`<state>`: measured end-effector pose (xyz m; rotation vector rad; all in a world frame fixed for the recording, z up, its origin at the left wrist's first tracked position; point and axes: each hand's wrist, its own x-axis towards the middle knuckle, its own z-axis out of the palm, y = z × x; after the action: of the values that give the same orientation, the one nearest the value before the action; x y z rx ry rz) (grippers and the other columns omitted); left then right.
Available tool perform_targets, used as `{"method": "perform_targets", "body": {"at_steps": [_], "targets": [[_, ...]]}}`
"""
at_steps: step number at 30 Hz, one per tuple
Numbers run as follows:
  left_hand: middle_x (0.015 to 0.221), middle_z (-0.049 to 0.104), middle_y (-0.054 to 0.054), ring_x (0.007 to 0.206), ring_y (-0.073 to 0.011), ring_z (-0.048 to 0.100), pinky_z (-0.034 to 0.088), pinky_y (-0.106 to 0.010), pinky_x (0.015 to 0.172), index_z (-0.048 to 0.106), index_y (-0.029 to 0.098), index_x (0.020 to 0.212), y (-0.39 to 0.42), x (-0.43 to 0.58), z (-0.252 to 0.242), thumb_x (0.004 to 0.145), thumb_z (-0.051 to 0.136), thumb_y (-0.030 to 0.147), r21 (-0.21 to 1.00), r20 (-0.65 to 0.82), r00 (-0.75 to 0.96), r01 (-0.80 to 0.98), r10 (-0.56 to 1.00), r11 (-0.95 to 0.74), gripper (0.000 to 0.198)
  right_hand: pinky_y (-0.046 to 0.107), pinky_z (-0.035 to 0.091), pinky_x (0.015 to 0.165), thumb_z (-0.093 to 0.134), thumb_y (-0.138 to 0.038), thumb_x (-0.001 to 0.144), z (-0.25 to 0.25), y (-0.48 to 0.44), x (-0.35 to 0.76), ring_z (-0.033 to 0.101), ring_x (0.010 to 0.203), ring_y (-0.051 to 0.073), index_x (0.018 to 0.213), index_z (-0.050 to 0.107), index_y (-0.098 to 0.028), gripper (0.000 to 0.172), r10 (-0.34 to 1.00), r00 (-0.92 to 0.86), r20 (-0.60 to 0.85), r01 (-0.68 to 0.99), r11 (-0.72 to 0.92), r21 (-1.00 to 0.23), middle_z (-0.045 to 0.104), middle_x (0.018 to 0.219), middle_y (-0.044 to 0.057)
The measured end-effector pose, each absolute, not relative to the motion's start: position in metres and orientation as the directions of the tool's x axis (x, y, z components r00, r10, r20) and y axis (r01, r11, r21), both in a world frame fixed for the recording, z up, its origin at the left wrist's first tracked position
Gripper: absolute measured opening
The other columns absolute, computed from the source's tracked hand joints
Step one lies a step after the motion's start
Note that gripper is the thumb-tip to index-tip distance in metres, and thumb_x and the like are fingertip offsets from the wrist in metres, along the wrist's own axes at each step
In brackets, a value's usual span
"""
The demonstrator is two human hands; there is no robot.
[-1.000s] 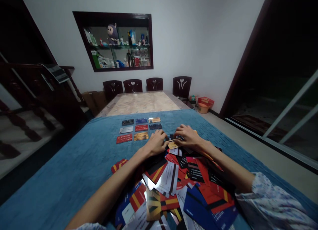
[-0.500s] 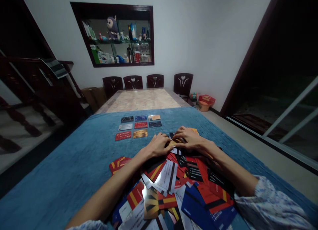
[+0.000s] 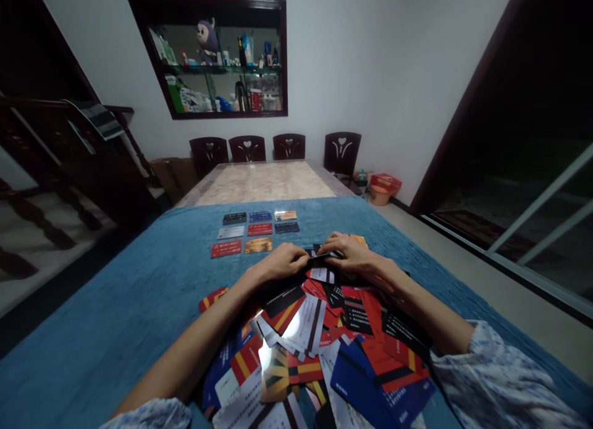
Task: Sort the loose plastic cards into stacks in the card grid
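Dark, seen nearly edge-on: card (image 3: pixel 319 258) pinched by left hand (image 3: pixel 288 260) and right hand (image 3: pixel 346 252), apparently lengthwise from one to the other, neither clearly nearer, over far end of card pile (image 3: pixel 313 330).

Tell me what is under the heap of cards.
The blue cloth shows around the heap of cards and seems to run beneath it. Whatever lies under its middle is covered and cannot be seen.

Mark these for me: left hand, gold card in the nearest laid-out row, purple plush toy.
Left hand (image 3: pixel 284 260): head view, back of the hand.
Gold card (image 3: pixel 258 245): head view, middle of its face.
Purple plush toy (image 3: pixel 208 44): head view, its body.
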<state>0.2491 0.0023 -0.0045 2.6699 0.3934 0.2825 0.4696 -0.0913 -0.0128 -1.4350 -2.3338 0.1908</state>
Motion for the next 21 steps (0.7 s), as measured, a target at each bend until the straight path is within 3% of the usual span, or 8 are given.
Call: {"method": "perform_targets", "body": {"at_steps": [5,15,21], "targets": [[0.059,0.052,0.003,0.057,-0.0097,0.043,0.030,-0.022,0.058,0.065,0.013,0.067,0.006,0.249,-0.007,0.092,0.040,0.024,0.443,0.174,0.897,0.296,0.405,-0.846,0.038,0.033,0.047,0.081,0.053,-0.016,0.086,-0.023,-0.085,0.472,0.059,0.091,0.022,0.101,0.076,-0.020,0.027,0.888,-0.341,0.308,0.836,0.436,-0.333,0.072,0.089,0.007],[0.075,0.068,-0.002,0.067,-0.0125,0.055,0.037,-0.021,0.063,0.072,0.013,0.084,0.012,0.248,-0.012,0.092,0.045,0.020,0.451,0.212,0.857,0.340,0.470,-0.825,0.029,0.030,0.047,0.080,0.056,-0.017,0.084,-0.029,-0.082,0.471,0.062,0.092,0.022,0.098,0.075,-0.020,0.024,0.925,-0.210,0.316,0.877,0.321,-0.357,0.071,0.091,0.007],[0.083,0.073,-0.003,0.075,-0.0144,0.062,0.042,-0.022,0.069,0.074,0.013,0.090,0.014,0.247,-0.012,0.087,0.047,0.013,0.471,0.213,0.853,0.338,0.477,-0.815,0.027,0.029,0.046,0.074,0.059,-0.018,0.078,-0.034,-0.079,0.474,0.062,0.083,0.022,0.085,0.074,-0.020,0.017,0.936,-0.169,0.310,0.895,0.277,-0.348,0.071,0.082,0.005]]}}
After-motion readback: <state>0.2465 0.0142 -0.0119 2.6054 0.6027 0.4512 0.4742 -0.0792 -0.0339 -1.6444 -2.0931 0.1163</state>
